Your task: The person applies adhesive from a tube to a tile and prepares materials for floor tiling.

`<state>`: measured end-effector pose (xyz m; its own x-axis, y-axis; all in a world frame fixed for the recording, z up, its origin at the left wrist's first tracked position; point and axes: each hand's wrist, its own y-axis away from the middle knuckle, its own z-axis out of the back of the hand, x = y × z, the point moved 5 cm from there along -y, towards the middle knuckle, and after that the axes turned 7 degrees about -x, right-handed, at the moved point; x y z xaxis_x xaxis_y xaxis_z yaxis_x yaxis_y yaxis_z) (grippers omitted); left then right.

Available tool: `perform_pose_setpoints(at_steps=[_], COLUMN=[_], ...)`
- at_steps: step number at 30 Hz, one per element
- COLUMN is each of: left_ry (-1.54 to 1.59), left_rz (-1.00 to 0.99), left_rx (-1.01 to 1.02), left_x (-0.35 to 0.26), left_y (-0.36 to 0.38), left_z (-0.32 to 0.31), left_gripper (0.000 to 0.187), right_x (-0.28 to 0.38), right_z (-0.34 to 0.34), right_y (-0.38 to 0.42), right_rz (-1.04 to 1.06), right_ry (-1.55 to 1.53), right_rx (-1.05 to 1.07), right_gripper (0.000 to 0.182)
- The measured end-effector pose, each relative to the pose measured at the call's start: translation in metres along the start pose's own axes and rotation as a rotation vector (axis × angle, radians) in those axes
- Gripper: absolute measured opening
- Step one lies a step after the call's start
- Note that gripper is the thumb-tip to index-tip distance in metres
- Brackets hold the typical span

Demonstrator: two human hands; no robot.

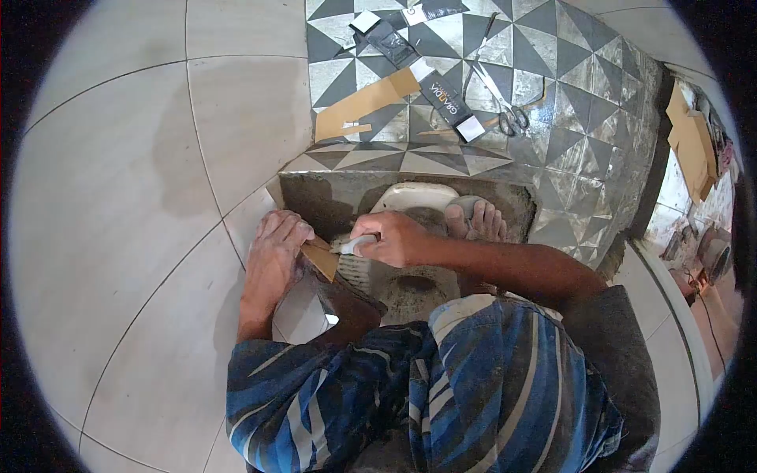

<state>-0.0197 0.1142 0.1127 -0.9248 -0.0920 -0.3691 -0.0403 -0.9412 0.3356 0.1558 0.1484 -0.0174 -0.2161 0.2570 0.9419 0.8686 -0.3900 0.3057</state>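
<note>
My left hand (276, 240) is at the edge of the large pale tiles, with its fingers bent over the top of a small brown cardboard piece (322, 262). Close by on the right, my right hand (396, 239) is wrapped round a short white object (356, 245), whose narrow end points left toward the cardboard. Whether this is a tube or a tool handle I cannot make out. Below both hands lies a dirty white squat toilet pan (414, 195) with a ribbed footrest (355, 270), set in rough grey cement.
Scissors (498, 93) lie open on the grey-and-white patterned tiles (544, 158). Beside them are a cut cardboard sheet (359, 105) and a black printed box piece (445, 98). A bare foot (477, 219) is beside the pan. More cardboard (691, 142) lies at the far right.
</note>
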Motion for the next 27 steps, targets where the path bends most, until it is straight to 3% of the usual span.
perform_pose_setpoints(at_steps=[9,27], left_ry=[-0.005,0.019], left_rz=[0.040,0.045], left_rx=[0.011,0.018], left_x=[-0.001,0.000], left_y=[0.000,0.002], left_z=[-0.001,-0.001], left_gripper=[0.036,0.037], right_x=[0.028,0.004], right_z=[0.010,0.000], right_y=[-0.012,-0.003], right_rz=[-0.046,0.029], right_ry=[-0.114,-0.014], right_rx=[0.009,-0.001], right_gripper=[0.024,0.023])
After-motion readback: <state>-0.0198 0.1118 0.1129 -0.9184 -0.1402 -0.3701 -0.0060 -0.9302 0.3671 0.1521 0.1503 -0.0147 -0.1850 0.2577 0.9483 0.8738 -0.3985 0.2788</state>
